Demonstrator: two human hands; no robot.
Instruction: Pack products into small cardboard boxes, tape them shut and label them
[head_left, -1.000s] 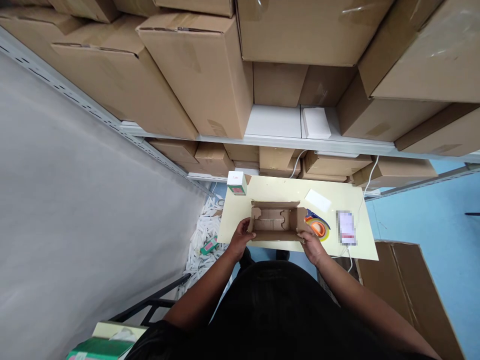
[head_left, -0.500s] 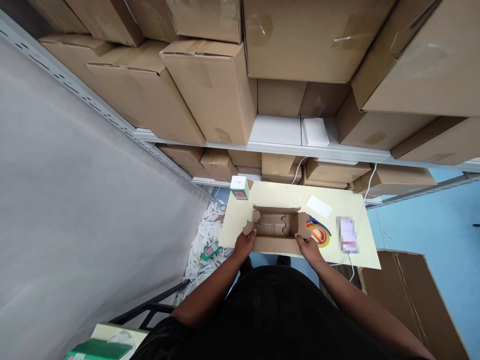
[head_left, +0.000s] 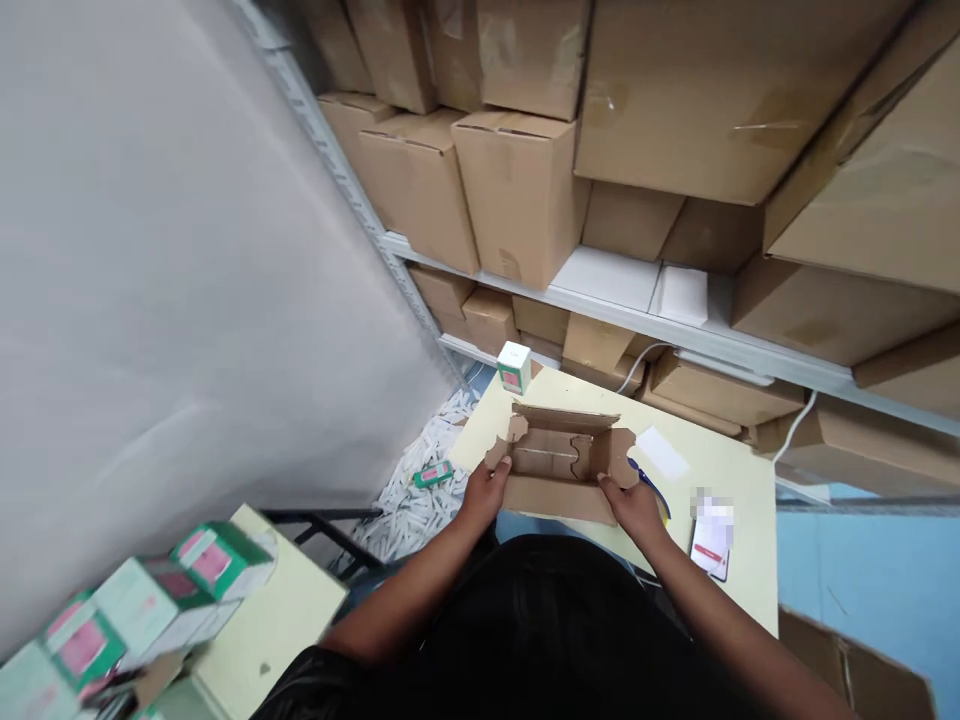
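Note:
Between my two hands is an open cardboard box (head_left: 559,496), its flaps raised and its inside showing. My left hand (head_left: 484,492) grips the near left corner, thumb on the edge. At the near right corner my right hand (head_left: 631,508) pinches the wall beside a side flap. The box is at the near edge of the pale yellow table (head_left: 739,580). Behind it, at the table's far left corner, stands a small white and green box (head_left: 514,368). A blue tape roll (head_left: 654,488) is partly hidden behind my right hand.
A white paper (head_left: 661,453) and a phone (head_left: 711,545) lie on the table's right side. Shelves of cardboard cartons (head_left: 517,195) rise behind. Green and white boxes (head_left: 154,590) stand on a side table at lower left. White strips (head_left: 420,520) cover the floor beside the wall.
My view has turned left, bringing more of the side table with green and white boxes into sight. Both hands still hold the cardboard box, which now covers more of the tape roll.

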